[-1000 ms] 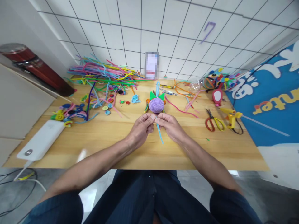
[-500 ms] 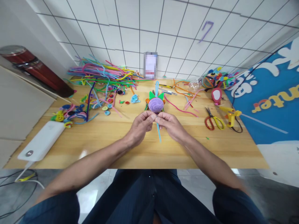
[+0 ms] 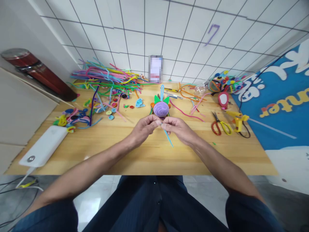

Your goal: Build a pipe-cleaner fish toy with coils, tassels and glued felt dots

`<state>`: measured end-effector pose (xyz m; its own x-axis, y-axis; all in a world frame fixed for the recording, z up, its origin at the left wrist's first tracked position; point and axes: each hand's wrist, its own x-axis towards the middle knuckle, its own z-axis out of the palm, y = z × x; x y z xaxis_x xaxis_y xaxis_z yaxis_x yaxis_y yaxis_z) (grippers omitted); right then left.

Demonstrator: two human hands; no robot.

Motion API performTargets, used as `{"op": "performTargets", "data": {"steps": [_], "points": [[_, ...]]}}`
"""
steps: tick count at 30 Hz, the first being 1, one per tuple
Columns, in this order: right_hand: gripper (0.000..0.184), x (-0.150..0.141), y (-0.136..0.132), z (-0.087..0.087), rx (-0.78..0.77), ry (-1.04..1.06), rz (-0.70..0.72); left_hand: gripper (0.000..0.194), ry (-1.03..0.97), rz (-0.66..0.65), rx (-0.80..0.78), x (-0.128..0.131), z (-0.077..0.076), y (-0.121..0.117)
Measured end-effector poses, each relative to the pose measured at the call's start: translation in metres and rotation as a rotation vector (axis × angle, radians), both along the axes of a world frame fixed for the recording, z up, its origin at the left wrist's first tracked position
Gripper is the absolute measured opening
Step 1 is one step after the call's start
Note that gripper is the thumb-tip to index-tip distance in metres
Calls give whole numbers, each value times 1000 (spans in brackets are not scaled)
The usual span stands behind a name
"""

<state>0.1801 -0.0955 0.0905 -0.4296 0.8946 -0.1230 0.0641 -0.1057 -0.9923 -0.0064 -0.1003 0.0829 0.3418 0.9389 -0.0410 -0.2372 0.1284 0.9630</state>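
- My left grip (image 3: 146, 127) was clamped, thumb against forefinger, on the upper end of a light-blue stem (image 3: 169, 140), the exact contact hidden by fingers.
- My right grip (image 3: 178, 128) pinched the same stem from the other side, close beside the left; the free end slanted down below it toward the bench's front edge.
- Just beyond my fingertips stood a purple coil (image 3: 161, 109), topped by green points (image 3: 166, 100) and a light-blue loop (image 3: 162, 91); whether it touched the bench (image 3: 135, 161), I could not tell.
- Farther off to the right lay a curving pink strip (image 3: 187, 113), then scissors (image 3: 218, 121) with red and yellow handles, just beside a yellow glue gun (image 3: 238, 123).
- On the left, loose buttons (image 3: 111, 117) sat in front of a heap of colored stems (image 3: 103, 74).
- A white power bank (image 3: 43, 145) lay near the bench's left end, below a dark-red flask (image 3: 40, 72).
- At the back, a pixelated phone-like screen (image 3: 155, 68) stood before the tiled wall (image 3: 132, 38).
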Motion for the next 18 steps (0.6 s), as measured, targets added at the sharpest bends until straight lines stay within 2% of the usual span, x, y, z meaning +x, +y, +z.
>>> {"op": "performTargets", "data": {"steps": [3, 5, 8, 12, 15, 18], "points": [[41, -9, -2, -11, -1, 100, -124, 45, -201, 121, -154, 18, -12, -10], [42, -10, -2, -14, -32, 125, -146, 46, -225, 118, -183, 19, -16, -10], [37, -3, 0, -8, -63, 69, -51, 41, -84, -5, -52, 3, -10, 0], [31, 6, 3, 8, -48, -22, 66, 32, 113, -173, 146, -20, 6, 13], [33, 3, 3, 12, -8, -37, 54, 34, 132, -93, 159, -15, 9, 10], [35, -6, 2, 5, 51, 31, -60, 39, -33, 79, 20, 6, 0, -1]]}}
